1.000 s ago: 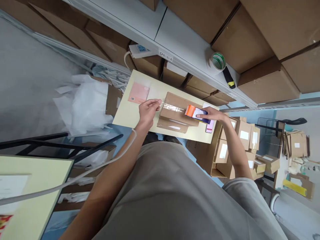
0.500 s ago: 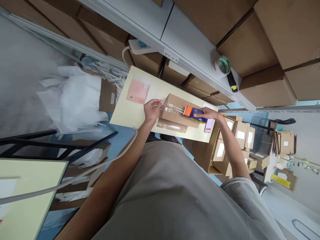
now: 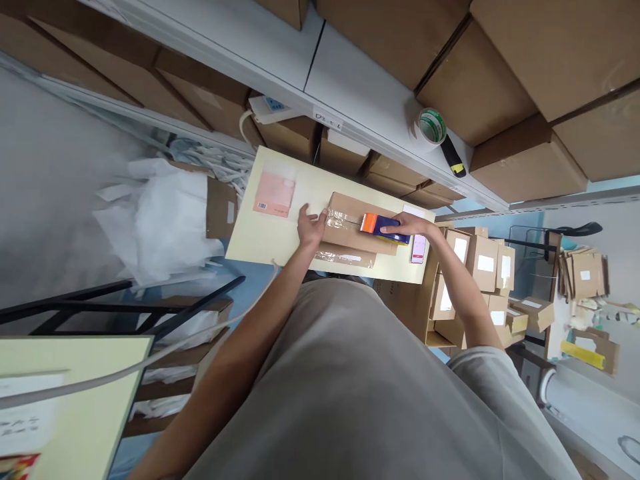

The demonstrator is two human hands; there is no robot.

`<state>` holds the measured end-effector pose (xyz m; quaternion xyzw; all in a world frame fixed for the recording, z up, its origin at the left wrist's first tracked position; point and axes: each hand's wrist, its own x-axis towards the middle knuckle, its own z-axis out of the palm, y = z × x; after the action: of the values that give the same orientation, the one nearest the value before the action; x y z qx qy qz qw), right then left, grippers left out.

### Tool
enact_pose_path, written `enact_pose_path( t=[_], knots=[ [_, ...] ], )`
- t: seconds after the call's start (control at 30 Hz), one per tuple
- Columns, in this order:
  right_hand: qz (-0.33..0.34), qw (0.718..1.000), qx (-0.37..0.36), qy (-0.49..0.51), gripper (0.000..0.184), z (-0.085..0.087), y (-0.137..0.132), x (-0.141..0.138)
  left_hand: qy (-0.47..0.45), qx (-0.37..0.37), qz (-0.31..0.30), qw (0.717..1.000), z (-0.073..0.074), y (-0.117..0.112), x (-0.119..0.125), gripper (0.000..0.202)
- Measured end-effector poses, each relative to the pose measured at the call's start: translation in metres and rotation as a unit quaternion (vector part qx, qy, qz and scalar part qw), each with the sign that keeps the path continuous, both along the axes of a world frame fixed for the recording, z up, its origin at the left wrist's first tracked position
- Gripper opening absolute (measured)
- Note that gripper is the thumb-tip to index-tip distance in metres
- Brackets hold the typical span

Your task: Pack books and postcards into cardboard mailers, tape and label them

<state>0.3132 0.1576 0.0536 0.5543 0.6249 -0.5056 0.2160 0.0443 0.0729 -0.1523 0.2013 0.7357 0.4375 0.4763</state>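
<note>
A brown cardboard box (image 3: 345,239) lies on the pale yellow tabletop (image 3: 241,241), with clear tape along its top seam and left end. My right hand (image 3: 411,225) grips a blue and orange tape dispenser (image 3: 373,224) over the box's top. At the box's left end is my left hand (image 3: 311,229), fingers apart and fingertips against the box edge; nothing shows in it. A second, taped flat piece of cardboard (image 3: 345,256) lies along the near side of the box. Right of the dispenser lies a phone (image 3: 419,249) with a lit screen.
A pink printed sheet (image 3: 275,195) lies on the table's left. Above runs a grey shelf with a tape roll (image 3: 431,128) and a black-yellow cutter (image 3: 454,157). Labelled boxes (image 3: 486,263) are stacked at right. A grey cable (image 3: 200,337) crosses near my left arm.
My left hand has gone from pinched fingers just off the box's left end to spread fingers against it. The dispenser stays in my right hand over the box, tilted slightly differently.
</note>
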Motion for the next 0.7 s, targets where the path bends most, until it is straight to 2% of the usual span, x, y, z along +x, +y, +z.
enact_pose_path(
  t=[0.07, 0.1, 0.2, 0.23, 0.3, 0.5, 0.6, 0.7],
  knots=[
    [0.006, 1.0, 0.005, 0.009, 0.082, -0.002, -0.001, 0.002, 0.064, 0.036, -0.028, 0.997, 0.009, 0.0, 0.003, 0.076],
    [0.009, 1.0, 0.008, 0.014, 0.082, -0.003, -0.001, 0.003, 0.102, 0.079, -0.064, 0.99, 0.015, 0.001, 0.006, 0.077],
    [0.014, 1.0, 0.004, 0.024, 0.081, -0.007, -0.001, 0.005, 0.19, 0.209, -0.234, 0.93, 0.035, 0.002, 0.02, 0.068],
    [0.016, 1.0, 0.0, 0.025, 0.081, -0.007, 0.0, 0.005, 0.205, 0.224, -0.285, 0.909, 0.04, 0.002, 0.025, 0.068],
    [0.025, 0.999, -0.008, 0.024, 0.082, -0.008, 0.002, 0.006, 0.229, 0.217, -0.348, 0.883, 0.046, 0.002, 0.032, 0.068],
    [0.066, 0.998, -0.002, 0.016, 0.083, -0.006, 0.004, 0.019, 0.297, 0.18, -0.393, 0.851, 0.04, -0.002, 0.032, 0.073],
    [0.068, 0.998, -0.008, 0.0, 0.083, 0.001, 0.001, 0.054, 0.304, 0.176, -0.394, 0.849, 0.039, -0.003, 0.03, 0.077],
    [0.051, 0.998, -0.035, -0.014, 0.082, 0.013, -0.003, 0.109, 0.3, 0.177, -0.393, 0.851, 0.041, -0.005, 0.029, 0.081]
  ],
)
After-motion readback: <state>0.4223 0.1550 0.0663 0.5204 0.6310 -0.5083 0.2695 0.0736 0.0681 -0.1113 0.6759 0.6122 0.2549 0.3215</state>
